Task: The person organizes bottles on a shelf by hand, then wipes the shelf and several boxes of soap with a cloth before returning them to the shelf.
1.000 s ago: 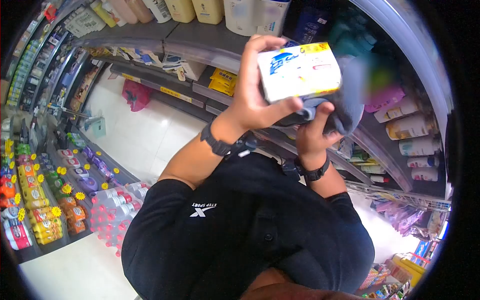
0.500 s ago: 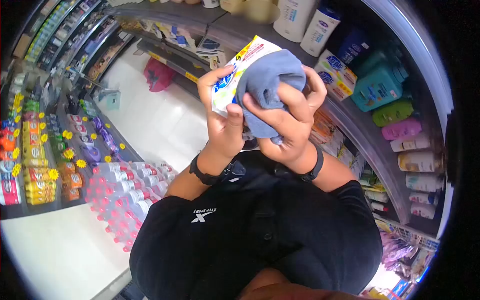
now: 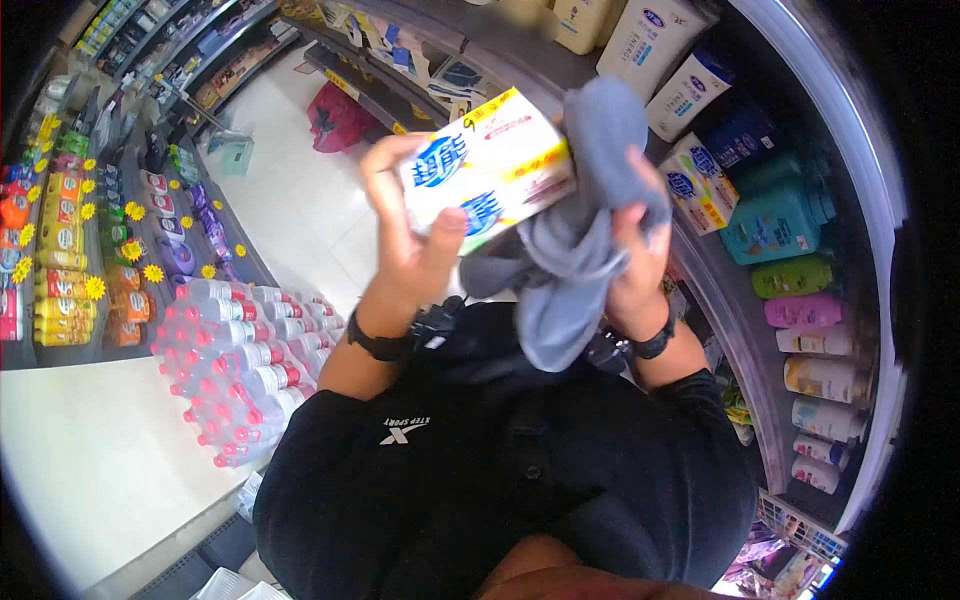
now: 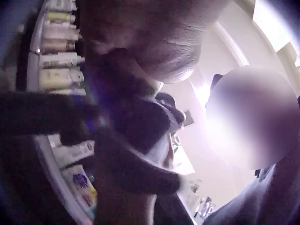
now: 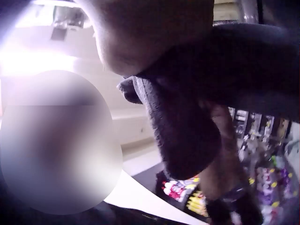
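Observation:
A white box with blue and yellow print is tilted in front of the chest in the head view. My left hand grips its left end, thumb across the front face and fingers round the far edge. From my right hand hangs a bunched grey cloth, pinched between thumb and fingers. The cloth sits against the box's right end in this view, its lower fold dangling over the shirt. In the right wrist view the cloth droops below the palm, dark and shadowed.
On the right, a curved shelf bears shampoo bottles and a matching box. Wrapped packs of bottles stand on the left, before a shelf of coloured bottles. A pink bag lies on the floor.
The right hand, which half a second ago pressed the cloth over the box, has moved right, leaving the cloth loose and the printed face exposed. The left hand keeps its grip.

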`<state>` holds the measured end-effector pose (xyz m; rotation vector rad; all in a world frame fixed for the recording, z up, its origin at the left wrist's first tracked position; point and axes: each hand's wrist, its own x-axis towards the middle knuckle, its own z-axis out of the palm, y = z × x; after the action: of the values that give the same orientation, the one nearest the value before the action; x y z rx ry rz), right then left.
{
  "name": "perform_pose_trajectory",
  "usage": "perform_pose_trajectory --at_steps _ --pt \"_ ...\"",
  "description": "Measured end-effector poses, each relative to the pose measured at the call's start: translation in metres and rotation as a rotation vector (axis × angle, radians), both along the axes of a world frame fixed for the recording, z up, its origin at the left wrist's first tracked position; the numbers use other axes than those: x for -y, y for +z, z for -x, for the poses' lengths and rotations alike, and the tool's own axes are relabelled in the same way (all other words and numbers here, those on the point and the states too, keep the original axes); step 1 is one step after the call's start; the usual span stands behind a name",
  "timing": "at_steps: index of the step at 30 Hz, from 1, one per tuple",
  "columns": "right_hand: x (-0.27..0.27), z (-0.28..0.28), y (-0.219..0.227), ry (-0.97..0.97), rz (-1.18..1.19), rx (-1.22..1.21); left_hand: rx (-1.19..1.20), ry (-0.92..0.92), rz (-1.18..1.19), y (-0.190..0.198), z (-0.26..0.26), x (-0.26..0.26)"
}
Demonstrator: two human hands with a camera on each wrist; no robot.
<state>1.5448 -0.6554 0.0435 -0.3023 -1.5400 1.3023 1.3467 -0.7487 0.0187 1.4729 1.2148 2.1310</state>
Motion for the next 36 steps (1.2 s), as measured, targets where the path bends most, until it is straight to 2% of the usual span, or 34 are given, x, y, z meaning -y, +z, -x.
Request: perform_pose_trajectory --at_steps 1,2,4,6,7,8,9,10,12,13,14,16,18,20,21,22,24,25,26,28,29,30,32,33,34,36 --pt "-0.002 0.005 0.015 -0.103 0.132 0.000 0.023 -0.045 -0.073 -0.001 0.007 0.002" --pt "-0.002 0.013 0.029 -0.083 0.275 -0.090 0.045 -0.092 -0.147 -0.001 0.012 0.004" --pt "-0.007 0.011 0.036 -0.058 0.221 0.031 -0.012 -0.077 -0.147 0.005 0.013 0.006" --pt "-0.015 0.011 0.030 -0.069 -0.364 0.323 -0.068 -0.055 -0.146 0.010 0.012 0.010" --pt "-0.009 0.018 0.052 0.010 -0.679 0.503 -0.150 -0.009 -0.086 0.012 0.012 0.011" --pt "0.001 0.026 0.051 -0.101 -0.788 0.516 -0.233 0.032 -0.027 0.013 0.012 0.011" --pt "0.005 0.033 0.051 -0.115 -0.861 0.498 -0.248 0.144 0.107 0.013 0.013 0.016" --pt "0.007 0.036 0.052 -0.133 -0.933 0.482 -0.250 0.136 0.104 0.016 0.015 0.016" --pt "0.012 0.037 0.057 -0.089 -0.993 0.496 -0.532 0.248 0.024 0.023 0.017 0.015" --pt "0.014 0.036 0.059 -0.034 -1.050 0.506 -0.478 0.198 0.037 0.022 0.014 0.018" --pt "0.012 0.036 0.057 -0.035 -1.047 0.504 -0.480 0.197 0.040 0.019 0.013 0.019" --pt "0.000 0.034 0.053 0.084 -0.929 0.433 -0.488 0.223 -0.039 0.013 0.014 0.018" --pt "-0.018 0.035 0.042 0.013 -0.769 0.391 -0.485 0.199 -0.111 0.012 0.016 0.014" --pt "-0.027 0.035 0.032 0.144 -0.370 0.365 -0.612 0.173 -0.080 0.009 0.021 0.014" --pt "-0.035 0.032 0.027 0.231 -0.368 0.348 -0.653 0.157 -0.061 0.012 0.021 0.015" --pt "-0.034 0.033 0.026 0.230 -0.373 0.344 -0.657 0.158 -0.066 0.012 0.022 0.017" --pt "-0.031 0.033 0.024 0.376 0.010 0.191 -0.684 0.208 -0.041 0.008 0.025 0.020" --pt "-0.031 0.033 0.023 0.489 0.215 0.119 -0.672 0.156 -0.013 0.001 0.029 0.018" --pt "-0.028 0.034 0.019 0.484 0.220 0.116 -0.674 0.150 -0.010 -0.002 0.029 0.016" --pt "-0.025 0.039 0.006 0.355 0.205 0.133 -0.326 0.007 0.160 -0.002 0.028 0.010" --pt "-0.025 0.040 -0.005 0.205 -0.005 0.196 -0.005 -0.302 0.130 0.001 0.022 0.011" --pt "-0.017 0.043 -0.009 0.078 -0.071 0.241 0.443 -0.520 0.188 0.002 0.020 0.018" --pt "-0.012 0.042 -0.019 -0.019 -0.294 0.296 0.491 -0.417 0.394 -0.008 0.014 0.017" --pt "-0.009 0.044 -0.022 -0.010 -0.306 0.261 0.266 -0.200 0.459 -0.017 0.010 0.014" --pt "-0.013 0.044 -0.022 -0.009 -0.305 0.262 0.268 -0.199 0.461 -0.022 0.014 0.012" --pt "-0.023 0.041 -0.020 -0.024 -0.623 0.357 -0.186 0.054 0.440 -0.022 0.020 0.009"
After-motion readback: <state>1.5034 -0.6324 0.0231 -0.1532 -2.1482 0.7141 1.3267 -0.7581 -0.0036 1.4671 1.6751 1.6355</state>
